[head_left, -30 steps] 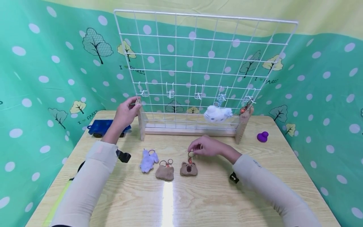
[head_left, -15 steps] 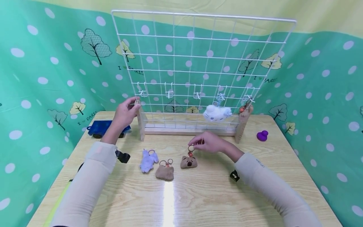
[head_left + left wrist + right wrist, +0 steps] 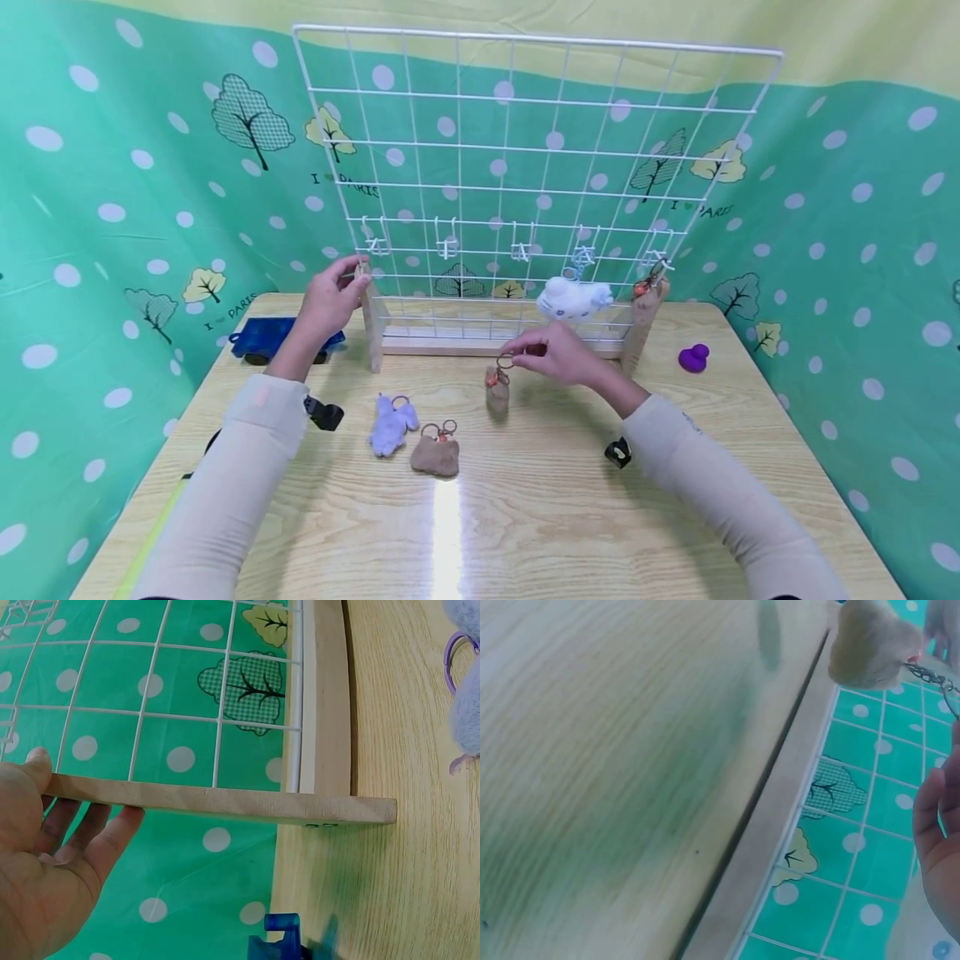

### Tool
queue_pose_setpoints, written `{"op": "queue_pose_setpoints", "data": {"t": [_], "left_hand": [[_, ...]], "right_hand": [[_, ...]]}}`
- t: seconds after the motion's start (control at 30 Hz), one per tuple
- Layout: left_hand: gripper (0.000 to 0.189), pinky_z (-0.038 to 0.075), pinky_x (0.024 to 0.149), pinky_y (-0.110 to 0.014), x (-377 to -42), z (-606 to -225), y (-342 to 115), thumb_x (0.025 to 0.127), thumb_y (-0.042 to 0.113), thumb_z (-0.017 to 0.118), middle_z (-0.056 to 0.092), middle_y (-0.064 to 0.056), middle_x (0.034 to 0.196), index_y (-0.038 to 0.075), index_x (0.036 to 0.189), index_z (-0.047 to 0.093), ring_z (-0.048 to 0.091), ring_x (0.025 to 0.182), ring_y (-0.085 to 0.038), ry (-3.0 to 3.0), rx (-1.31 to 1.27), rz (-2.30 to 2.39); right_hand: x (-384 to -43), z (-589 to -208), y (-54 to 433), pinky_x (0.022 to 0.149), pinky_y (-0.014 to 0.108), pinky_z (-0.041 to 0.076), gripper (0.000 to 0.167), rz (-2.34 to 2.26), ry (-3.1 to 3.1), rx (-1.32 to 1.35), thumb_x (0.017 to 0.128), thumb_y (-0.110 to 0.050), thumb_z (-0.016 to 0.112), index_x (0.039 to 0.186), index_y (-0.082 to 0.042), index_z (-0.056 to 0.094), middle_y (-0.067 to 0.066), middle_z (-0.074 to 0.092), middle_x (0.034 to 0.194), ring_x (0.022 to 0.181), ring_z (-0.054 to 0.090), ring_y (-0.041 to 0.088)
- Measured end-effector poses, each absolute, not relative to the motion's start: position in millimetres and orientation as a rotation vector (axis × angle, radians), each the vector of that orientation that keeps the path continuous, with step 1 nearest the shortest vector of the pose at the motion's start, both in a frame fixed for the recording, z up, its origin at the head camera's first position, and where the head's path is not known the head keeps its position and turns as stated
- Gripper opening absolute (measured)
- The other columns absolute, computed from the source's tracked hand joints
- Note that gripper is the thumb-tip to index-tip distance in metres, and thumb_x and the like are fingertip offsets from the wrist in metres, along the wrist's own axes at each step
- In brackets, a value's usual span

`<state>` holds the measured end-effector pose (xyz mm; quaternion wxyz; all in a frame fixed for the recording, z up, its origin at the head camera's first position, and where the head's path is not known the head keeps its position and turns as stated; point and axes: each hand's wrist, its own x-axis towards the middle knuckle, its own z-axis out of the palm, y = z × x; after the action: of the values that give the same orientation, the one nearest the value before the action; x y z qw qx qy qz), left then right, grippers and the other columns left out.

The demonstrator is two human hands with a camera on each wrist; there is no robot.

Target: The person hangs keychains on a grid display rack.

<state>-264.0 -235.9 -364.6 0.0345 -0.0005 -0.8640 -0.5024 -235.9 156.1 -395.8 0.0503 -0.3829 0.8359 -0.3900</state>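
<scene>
My right hand [image 3: 525, 350] pinches the metal ring [image 3: 506, 362] of a brown bear plush keychain [image 3: 497, 392], which hangs just above the wooden table [image 3: 525, 517] in front of the white wire grid rack [image 3: 525, 167]. In the right wrist view the bear plush [image 3: 874, 645] dangles from its chain [image 3: 930, 675] beside my right hand [image 3: 941, 825]. My left hand [image 3: 352, 279] grips the top of the rack's left wooden post [image 3: 371, 333]; the left wrist view shows my thumb and fingers [image 3: 97, 840] round that post [image 3: 225, 801].
A white plush [image 3: 573, 300] and a brown plush [image 3: 647, 298] hang from hooks on the rack. A lavender plush [image 3: 392, 423] and a tan plush [image 3: 435, 456] lie on the table. A blue toy car [image 3: 281, 337] sits far left, a purple object [image 3: 694, 359] far right.
My right hand has lifted the brown bear keychain off the table and moved it back toward the rack. The left hand has stayed on the post.
</scene>
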Motion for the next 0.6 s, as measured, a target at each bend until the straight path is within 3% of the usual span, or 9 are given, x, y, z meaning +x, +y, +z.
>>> {"op": "queue_pose_setpoints", "data": {"t": [0.23,0.6], "left_hand": [[0.053,0.050,0.108,-0.054,-263,-364,-235,0.106,0.042,0.051,0.041,-0.016,0.160,0.024,0.155,0.044,0.043,0.146,-0.036,-2.655,-0.006,-1.558],[0.054,0.050,0.109,-0.054,-263,-364,-236,0.106,0.043,0.052,0.040,-0.015,0.161,0.024,0.155,0.043,0.042,0.147,-0.036,-2.653,0.003,-1.572]], "right_hand": [[-237,-386,158,0.051,0.020,0.042,0.019,-1.208,2.599,-1.171,0.094,-0.009,0.074,0.112,-0.011,0.079,0.004,0.079,0.097,0.060,0.051,0.007],[-236,-362,161,0.055,0.020,0.049,0.018,-1.240,2.675,-1.082,0.094,-0.007,0.073,0.111,-0.010,0.080,0.007,0.079,0.099,0.065,0.058,0.011]]}}
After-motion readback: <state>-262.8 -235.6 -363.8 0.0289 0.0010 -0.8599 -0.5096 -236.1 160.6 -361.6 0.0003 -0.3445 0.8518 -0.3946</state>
